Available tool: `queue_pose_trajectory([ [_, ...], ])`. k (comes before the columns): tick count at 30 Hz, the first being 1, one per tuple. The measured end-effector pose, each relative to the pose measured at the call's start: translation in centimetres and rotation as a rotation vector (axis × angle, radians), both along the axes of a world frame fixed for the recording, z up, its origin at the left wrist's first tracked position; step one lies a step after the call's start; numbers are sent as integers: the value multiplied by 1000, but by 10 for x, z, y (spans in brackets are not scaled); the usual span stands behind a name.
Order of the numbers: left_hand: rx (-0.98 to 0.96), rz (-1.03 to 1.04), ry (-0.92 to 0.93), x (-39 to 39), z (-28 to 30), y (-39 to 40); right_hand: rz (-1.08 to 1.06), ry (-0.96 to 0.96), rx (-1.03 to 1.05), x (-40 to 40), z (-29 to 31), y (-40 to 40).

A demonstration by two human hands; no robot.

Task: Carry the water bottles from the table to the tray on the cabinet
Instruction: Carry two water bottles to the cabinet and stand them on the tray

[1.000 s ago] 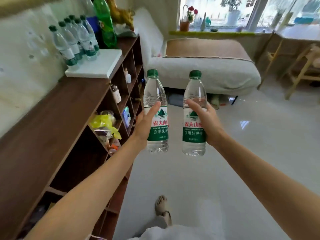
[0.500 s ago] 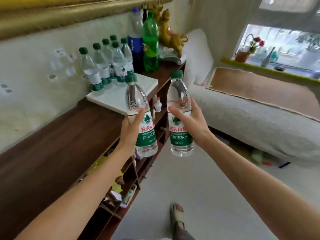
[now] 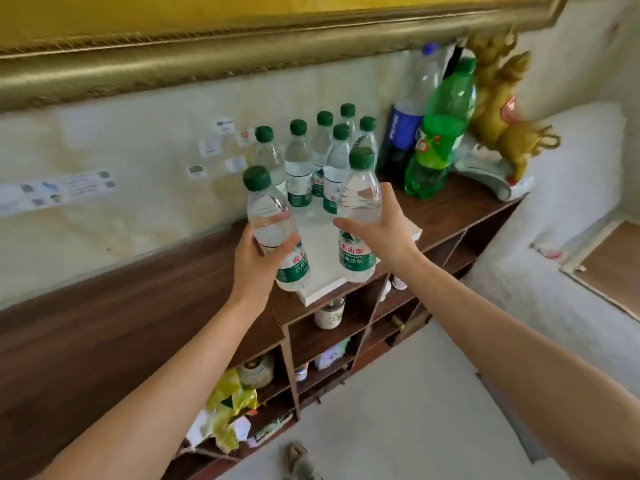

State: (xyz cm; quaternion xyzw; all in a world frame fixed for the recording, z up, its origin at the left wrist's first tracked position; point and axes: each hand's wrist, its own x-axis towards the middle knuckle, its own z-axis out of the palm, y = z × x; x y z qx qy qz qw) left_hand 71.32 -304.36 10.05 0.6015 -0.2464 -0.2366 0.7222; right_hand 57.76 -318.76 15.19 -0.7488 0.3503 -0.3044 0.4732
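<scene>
My left hand [image 3: 256, 261] grips a clear water bottle [image 3: 268, 216] with a green cap and green label, tilted a little to the left. My right hand [image 3: 384, 230] grips a second such bottle [image 3: 358, 202], held upright. Both bottles hang over the near corner of the white tray [image 3: 322, 258] on the dark wooden cabinet [image 3: 138, 320]. At the tray's back stand several more water bottles [image 3: 298, 168] in a cluster near the wall.
Right of the tray stand a tall green soda bottle [image 3: 440, 133], a blue-labelled bottle [image 3: 405, 133] and a gold figurine [image 3: 502, 112]. A gilt frame [image 3: 242, 50] hangs overhead. Open cabinet shelves below hold a jar [image 3: 330, 315] and clutter. A white sofa [image 3: 554, 258] lies right.
I have moved up to the cabinet and turned toward it. Both hands have carried their bottles forward, from beside the cabinet to over the tray's near corner.
</scene>
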Motion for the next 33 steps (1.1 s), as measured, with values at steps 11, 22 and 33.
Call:
queue_pose_trajectory([
  [11, 109, 46, 16, 55, -24, -60, 111, 108, -17, 79, -34, -58],
  [22, 203, 106, -85, 47, -16, -82, 471, 291, -454, 69, 11, -98],
  [33, 404, 168, -248, 42, -25, -78, 755, 524, -1350, 94, 41, -129],
])
